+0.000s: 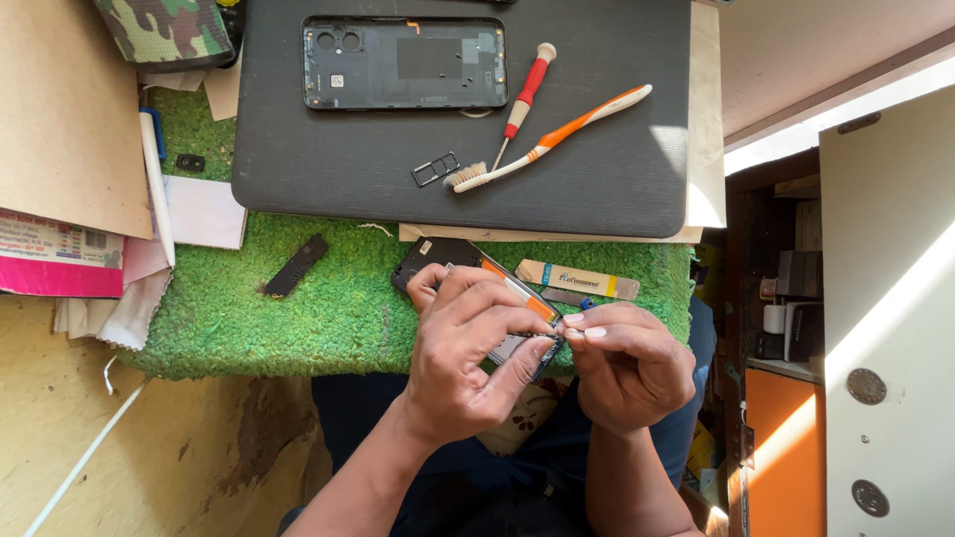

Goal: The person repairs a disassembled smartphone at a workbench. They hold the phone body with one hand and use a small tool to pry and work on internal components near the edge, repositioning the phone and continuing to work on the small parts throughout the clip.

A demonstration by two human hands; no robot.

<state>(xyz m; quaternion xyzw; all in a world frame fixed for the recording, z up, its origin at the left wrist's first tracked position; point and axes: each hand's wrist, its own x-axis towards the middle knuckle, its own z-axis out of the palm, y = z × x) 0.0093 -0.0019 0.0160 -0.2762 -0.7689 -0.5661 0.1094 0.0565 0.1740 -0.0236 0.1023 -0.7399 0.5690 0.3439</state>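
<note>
Right now, phone body: I see the opened phone [468, 273] held over the front edge of the green turf mat [298, 298], tilted, its far end toward the dark work pad [398, 169].
Left hand: my left hand [468, 353] is clamped round the phone's near end, thumb beneath, fingers over the top.
Right hand: my right hand [627, 363] has its fingertips pinched together at the phone's edge; I cannot tell whether they grip a small part.
Handling: I judge it light, stiff and fragile, with exposed insides; best held by the side rims, never the middle.
Around: a back cover [403, 62], red screwdriver [525, 94], orange toothbrush [557, 134] and card tray [435, 170] lie on the pad, well apart.
Close by: a labelled strip [577, 279] lies just beyond my hands, a black strip [295, 266] to the left.
Obstruction: nothing blocks the hands.
</note>
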